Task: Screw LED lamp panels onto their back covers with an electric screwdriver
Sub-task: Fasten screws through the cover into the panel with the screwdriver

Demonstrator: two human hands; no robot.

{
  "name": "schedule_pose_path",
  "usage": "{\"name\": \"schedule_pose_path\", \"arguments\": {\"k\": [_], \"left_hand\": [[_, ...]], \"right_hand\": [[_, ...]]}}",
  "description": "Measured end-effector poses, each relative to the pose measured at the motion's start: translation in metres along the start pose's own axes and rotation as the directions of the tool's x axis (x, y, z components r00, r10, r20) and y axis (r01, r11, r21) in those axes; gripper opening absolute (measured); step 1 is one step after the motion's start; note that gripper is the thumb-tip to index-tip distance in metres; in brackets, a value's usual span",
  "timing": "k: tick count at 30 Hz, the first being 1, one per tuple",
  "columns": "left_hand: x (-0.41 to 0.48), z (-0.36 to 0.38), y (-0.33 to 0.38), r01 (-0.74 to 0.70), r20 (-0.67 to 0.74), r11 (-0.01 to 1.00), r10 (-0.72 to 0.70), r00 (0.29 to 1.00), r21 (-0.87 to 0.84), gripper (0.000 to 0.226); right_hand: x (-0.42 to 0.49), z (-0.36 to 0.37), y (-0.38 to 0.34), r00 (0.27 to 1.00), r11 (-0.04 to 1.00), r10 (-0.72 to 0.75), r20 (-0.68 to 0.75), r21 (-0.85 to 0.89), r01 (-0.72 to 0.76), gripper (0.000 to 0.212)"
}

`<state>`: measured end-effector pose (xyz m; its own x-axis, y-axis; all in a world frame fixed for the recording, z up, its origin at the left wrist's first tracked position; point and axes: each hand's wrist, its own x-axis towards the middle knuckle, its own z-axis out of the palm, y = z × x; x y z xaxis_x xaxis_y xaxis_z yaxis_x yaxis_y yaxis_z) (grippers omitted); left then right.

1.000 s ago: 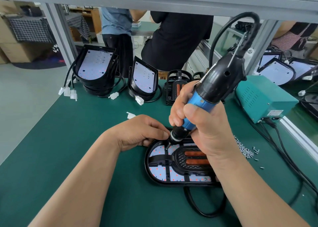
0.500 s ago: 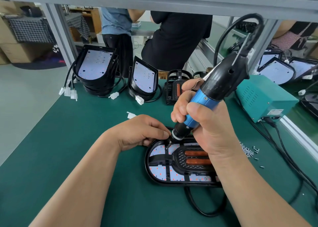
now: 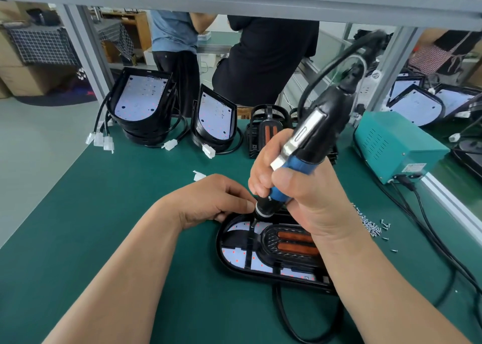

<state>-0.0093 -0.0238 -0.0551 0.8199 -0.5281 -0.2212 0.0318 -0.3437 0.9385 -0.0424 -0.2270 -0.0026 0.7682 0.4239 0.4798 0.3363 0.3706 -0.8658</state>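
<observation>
One black oval back cover [image 3: 221, 249] lay flat near the middle of the green worktop [image 3: 104, 226], towards its near edge. It held a white LED panel [image 3: 236, 256] with red dots, under a black grille with two orange bars.

One blue-and-black electric screwdriver [image 3: 319, 132] stood tilted over it, its bit down on the panel at the cover's far end. The right hand [image 3: 310, 195] was wrapped tightly round the blue grip. The left hand [image 3: 214, 200] had its fingers curled at the cover's far rim, the fingertips right beside the screwdriver's nose. Whether they pinched anything could not be made out.

Along the far edge leaned two lots of black covers with white panels inside: a nested stack [image 3: 140, 101] towards the left corner and another lot [image 3: 216, 114] beside it. One black grille frame [image 3: 268, 130] stood next to those. One teal metal box [image 3: 391, 145] sat at the right edge, with one heap of small silver screws [image 3: 370, 225] nearer. One loose white connector [image 3: 198, 176] lay just beyond the left hand.
</observation>
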Motion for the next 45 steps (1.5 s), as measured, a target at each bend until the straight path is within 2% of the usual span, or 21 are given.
{"name": "schedule_pose_path", "arguments": {"k": [4, 10, 12, 14, 18, 22, 24, 26, 28, 30, 33, 35, 36, 37, 42, 45], "left_hand": [[-0.001, 0.0, 0.0, 0.015, 0.015, 0.998, -0.014, 1.0, -0.054, 0.007], [0.001, 0.0, -0.002, 0.022, 0.02, 0.996, -0.02, 1.0, -0.091, 0.008], [0.001, -0.001, -0.003, 0.019, 0.023, 0.995, -0.017, 1.0, -0.099, 0.008], [0.001, -0.001, -0.002, 0.026, 0.029, 0.994, -0.023, 0.999, -0.107, 0.018], [-0.001, -0.002, 0.0, 0.056, 0.054, 0.995, -0.051, 0.997, -0.084, 0.026], [-0.003, -0.003, 0.001, 0.077, 0.012, 0.995, -0.077, 0.997, -0.06, 0.025], [-0.004, -0.005, 0.001, 0.081, 0.014, 0.992, -0.08, 0.997, -0.101, 0.027], [-0.004, -0.006, 0.001, 0.075, 0.006, 0.97, -0.076, 0.997, -0.232, 0.023], [0.001, -0.006, 0.001, 0.055, -0.049, 0.905, -0.083, 0.995, -0.421, 0.019], [0.007, -0.004, 0.002, 0.023, -0.115, 0.787, -0.119, 0.986, -0.617, 0.028], [0.015, 0.002, 0.004, -0.039, -0.133, 0.5, -0.153, 0.979, -0.865, 0.039], [0.017, 0.002, 0.003, -0.066, -0.129, 0.341, -0.166, 0.978, -0.938, 0.039], [0.017, 0.002, 0.002, -0.077, -0.14, 0.325, -0.174, 0.975, -0.943, 0.038], [0.018, 0.002, 0.002, -0.083, -0.154, 0.347, -0.181, 0.971, -0.934, 0.036], [0.02, 0.006, 0.004, -0.063, -0.209, 0.589, -0.184, 0.96, -0.806, 0.016], [0.018, 0.008, 0.003, -0.036, -0.206, 0.69, -0.166, 0.964, -0.723, 0.018]], "right_hand": [[-0.001, 0.001, 0.001, 0.996, 0.997, -0.047, -0.076, 0.059, 0.051, 0.028], [0.001, -0.007, -0.006, 0.971, 0.954, -0.13, -0.198, 0.24, 0.177, 0.039], [0.003, -0.01, -0.007, 0.941, 0.94, -0.119, -0.316, 0.269, 0.21, 0.049], [0.004, -0.015, -0.007, 0.887, 0.93, -0.083, -0.455, 0.283, 0.232, 0.057], [0.001, -0.03, -0.004, 0.788, 0.893, 0.021, -0.615, 0.366, 0.262, 0.035], [0.002, -0.037, -0.003, 0.716, 0.891, 0.017, -0.698, 0.336, 0.307, 0.034], [0.003, -0.039, -0.003, 0.681, 0.878, 0.017, -0.732, 0.337, 0.34, 0.032], [0.002, -0.042, -0.001, 0.642, 0.855, 0.044, -0.765, 0.361, 0.371, 0.03], [0.003, -0.042, -0.001, 0.622, 0.832, 0.072, -0.78, 0.39, 0.393, 0.025], [0.004, -0.041, 0.0, 0.61, 0.815, 0.094, -0.787, 0.413, 0.407, 0.021], [0.004, -0.038, 0.002, 0.605, 0.813, 0.127, -0.786, 0.432, 0.391, 0.016], [0.004, -0.034, 0.005, 0.608, 0.815, 0.146, -0.78, 0.444, 0.373, 0.016], [0.004, -0.032, 0.007, 0.612, 0.818, 0.153, -0.776, 0.446, 0.362, 0.017], [0.004, -0.031, 0.009, 0.614, 0.822, 0.158, -0.774, 0.448, 0.353, 0.017], [0.004, -0.024, 0.015, 0.622, 0.833, 0.169, -0.764, 0.448, 0.324, 0.013], [0.004, -0.023, 0.015, 0.627, 0.841, 0.162, -0.762, 0.439, 0.317, 0.012]]}}
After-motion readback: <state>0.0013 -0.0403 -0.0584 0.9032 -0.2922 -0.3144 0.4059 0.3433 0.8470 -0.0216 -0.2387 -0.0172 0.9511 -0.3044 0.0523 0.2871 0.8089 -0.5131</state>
